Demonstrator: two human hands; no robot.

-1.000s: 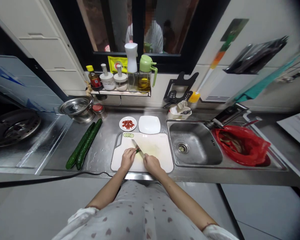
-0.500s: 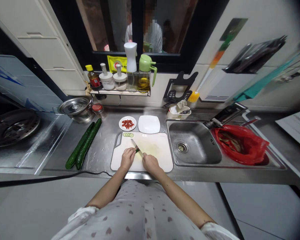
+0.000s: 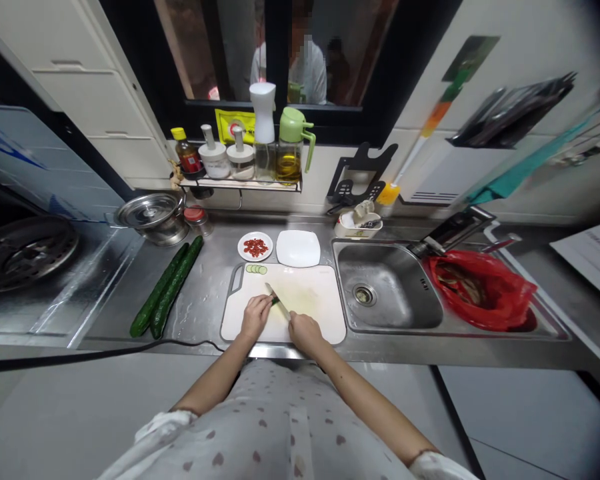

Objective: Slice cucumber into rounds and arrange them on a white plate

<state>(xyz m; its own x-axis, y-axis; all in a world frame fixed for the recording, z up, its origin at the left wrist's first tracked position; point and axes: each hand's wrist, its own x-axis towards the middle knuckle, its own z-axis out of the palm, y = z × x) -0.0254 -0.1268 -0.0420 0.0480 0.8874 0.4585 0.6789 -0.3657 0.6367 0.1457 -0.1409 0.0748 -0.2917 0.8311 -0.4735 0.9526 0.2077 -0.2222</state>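
My right hand (image 3: pixel 305 332) is closed around the handle of a knife (image 3: pixel 279 301), its blade slanting up and left over the white cutting board (image 3: pixel 325 293). Beside the blade, my left hand (image 3: pixel 256 316) has its fingers bent down on a small dark green piece of cucumber (image 3: pixel 275 300), mostly hidden under the fingers. Several round cucumber slices (image 3: pixel 257 269) lie in a row at the board's upper left. Two whole cucumbers (image 3: pixel 170 287) rest on the steel counter to the left.
Behind the board stand a small plate (image 3: pixel 241 250) of red pieces and a bare white plate (image 3: pixel 298 248). The sink (image 3: pixel 390 293) is at right, with a red plastic bag (image 3: pixel 505 293) past it. A condiment shelf (image 3: pixel 240 185) hangs above; a black cord (image 3: pixel 130 348) runs along the front edge.
The knife and my right hand have shifted slightly to the right and down. My left hand stays in nearly the same place on the cucumber piece.
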